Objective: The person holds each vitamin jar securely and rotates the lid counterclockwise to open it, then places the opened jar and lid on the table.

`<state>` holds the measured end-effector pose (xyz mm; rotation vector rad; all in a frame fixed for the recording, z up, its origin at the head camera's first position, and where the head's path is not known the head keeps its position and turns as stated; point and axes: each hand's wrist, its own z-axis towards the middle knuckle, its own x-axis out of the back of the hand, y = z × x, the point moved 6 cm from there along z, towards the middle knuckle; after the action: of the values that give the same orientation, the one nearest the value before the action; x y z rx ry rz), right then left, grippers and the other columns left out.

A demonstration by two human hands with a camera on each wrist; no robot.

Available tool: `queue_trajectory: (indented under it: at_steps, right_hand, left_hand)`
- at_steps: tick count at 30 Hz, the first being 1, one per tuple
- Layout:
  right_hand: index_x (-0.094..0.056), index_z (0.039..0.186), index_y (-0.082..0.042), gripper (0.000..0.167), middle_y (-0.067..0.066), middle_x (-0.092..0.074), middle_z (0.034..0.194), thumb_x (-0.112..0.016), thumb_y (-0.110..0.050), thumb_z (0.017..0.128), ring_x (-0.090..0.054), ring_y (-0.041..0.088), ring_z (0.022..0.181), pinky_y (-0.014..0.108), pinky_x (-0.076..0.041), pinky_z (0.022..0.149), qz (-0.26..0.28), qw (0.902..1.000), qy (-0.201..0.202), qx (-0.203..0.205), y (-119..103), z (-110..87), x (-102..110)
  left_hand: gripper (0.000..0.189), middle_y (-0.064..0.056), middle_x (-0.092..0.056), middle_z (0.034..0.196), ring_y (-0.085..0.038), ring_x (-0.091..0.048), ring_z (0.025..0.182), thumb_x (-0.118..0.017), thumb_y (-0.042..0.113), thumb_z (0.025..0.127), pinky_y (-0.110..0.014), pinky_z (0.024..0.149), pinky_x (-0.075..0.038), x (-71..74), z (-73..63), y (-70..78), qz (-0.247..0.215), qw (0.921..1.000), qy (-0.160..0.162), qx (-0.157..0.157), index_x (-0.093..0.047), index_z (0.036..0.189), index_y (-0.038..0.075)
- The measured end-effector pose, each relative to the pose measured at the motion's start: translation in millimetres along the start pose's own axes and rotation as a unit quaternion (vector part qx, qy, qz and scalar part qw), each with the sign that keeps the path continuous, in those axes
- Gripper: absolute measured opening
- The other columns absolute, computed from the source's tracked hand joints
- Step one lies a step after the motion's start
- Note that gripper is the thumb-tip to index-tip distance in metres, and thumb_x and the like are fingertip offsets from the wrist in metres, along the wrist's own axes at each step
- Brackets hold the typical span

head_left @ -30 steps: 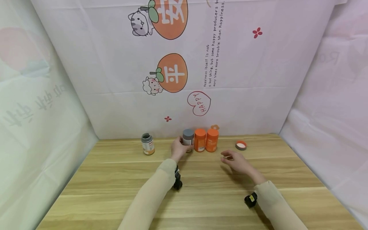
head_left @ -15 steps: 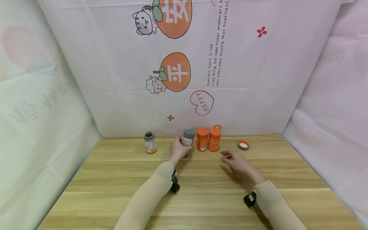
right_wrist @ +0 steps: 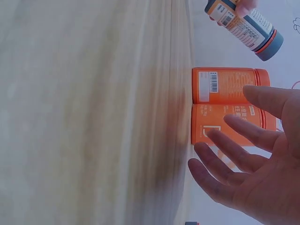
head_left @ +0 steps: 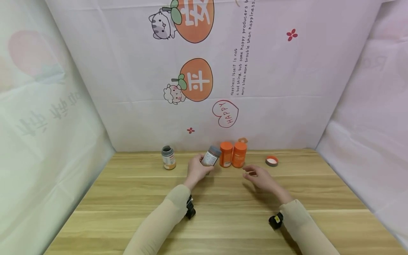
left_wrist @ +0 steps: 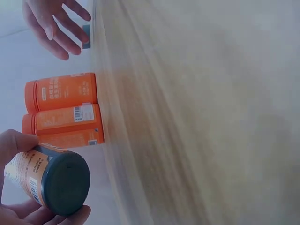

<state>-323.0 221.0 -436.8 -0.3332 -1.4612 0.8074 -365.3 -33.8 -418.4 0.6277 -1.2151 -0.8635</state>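
My left hand [head_left: 196,170] grips a grey-lidded bottle [head_left: 210,157] with a printed label, fingers and thumb around its body. The bottle is off the table and tilted, its lid leaning to the right; in the left wrist view its dark base [left_wrist: 68,183] faces the camera. Just right of it, two orange bottles [head_left: 226,154] with orange lids stand side by side. My right hand [head_left: 260,177] hovers in front of them with loosely spread fingers, holding nothing. In the right wrist view its fingers [right_wrist: 229,150] overlap the orange bottles [right_wrist: 225,86] without visible contact.
An uncapped bottle [head_left: 168,158] with a grey neck stands at the back left. A loose lid [head_left: 272,161], grey and orange with a white inside, lies at the back right. A white printed cloth [head_left: 271,106] backs the wooden table [head_left: 229,219].
My left hand has lifted the grey-lidded bottle from beside the orange bottles and tilted its lid end rightward. My right hand has stayed nearly still. The head view has shifted slightly.
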Motion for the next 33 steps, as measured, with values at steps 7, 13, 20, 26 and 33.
queue_trajectory:
  at_steps: [7, 13, 20, 26, 33]
  right_hand:
    - [-0.051, 0.130, 0.002, 0.046, 0.023, -0.055, 0.129, -0.055, -0.028, 0.096, -0.055, 0.040, 0.115, 0.050, -0.047, 0.093, 0.006, 1.0000, 0.001, -0.002, -4.3, 1.2, -1.4]
    - [-0.052, 0.130, 0.002, 0.050, 0.023, -0.056, 0.129, -0.054, -0.035, 0.095, -0.056, 0.038, 0.114, 0.049, -0.046, 0.094, 0.014, 0.9999, 0.007, -0.003, -9.8, 2.6, -3.9]
    - [-0.052, 0.130, 0.000, 0.052, 0.021, -0.056, 0.128, -0.054, -0.038, 0.095, -0.056, 0.037, 0.113, 0.050, -0.046, 0.093, 0.024, 0.9996, 0.015, 0.003, -17.3, 2.8, -6.8]
    - [-0.053, 0.130, -0.002, 0.052, 0.018, -0.057, 0.128, -0.054, -0.040, 0.095, -0.057, 0.035, 0.113, 0.051, -0.045, 0.094, 0.036, 0.9992, 0.015, 0.010, -22.9, 1.8, -11.2]
    - [-0.053, 0.130, -0.004, 0.045, 0.016, -0.058, 0.127, -0.053, -0.034, 0.096, -0.057, 0.035, 0.113, 0.050, -0.047, 0.092, 0.042, 0.9988, 0.017, 0.020, -30.8, 3.0, -17.4]
  left_hand:
    - [0.040, -0.006, -0.070, 0.094, -0.018, -0.063, 0.082, -0.083, 0.019, 0.067, -0.035, 0.075, -0.052, 2.1, -7.0, 3.4, 0.006, 0.9998, -0.016, -0.014, -0.069, 0.103, 0.009]
    - [0.041, -0.008, -0.070, 0.096, -0.020, -0.064, 0.086, -0.082, 0.014, 0.068, -0.037, 0.078, -0.052, 5.2, -13.1, 4.1, -0.006, 0.9996, -0.026, -0.013, -0.067, 0.106, 0.006]
    - [0.044, -0.010, -0.067, 0.096, -0.021, -0.061, 0.086, -0.084, 0.017, 0.066, -0.037, 0.078, -0.051, 9.9, -22.6, 2.4, -0.003, 0.9993, -0.036, -0.004, -0.065, 0.104, 0.003]
    - [0.045, -0.008, -0.067, 0.094, -0.018, -0.061, 0.083, -0.086, 0.018, 0.063, -0.034, 0.073, -0.051, 12.5, -32.0, 4.0, 0.005, 0.9988, -0.048, -0.008, -0.063, 0.099, 0.005]
    - [0.051, -0.007, -0.068, 0.097, -0.018, -0.062, 0.083, -0.088, 0.019, 0.061, -0.032, 0.070, -0.051, 14.3, -41.9, 8.1, 0.019, 0.9974, -0.070, 0.003, -0.064, 0.105, 0.007]
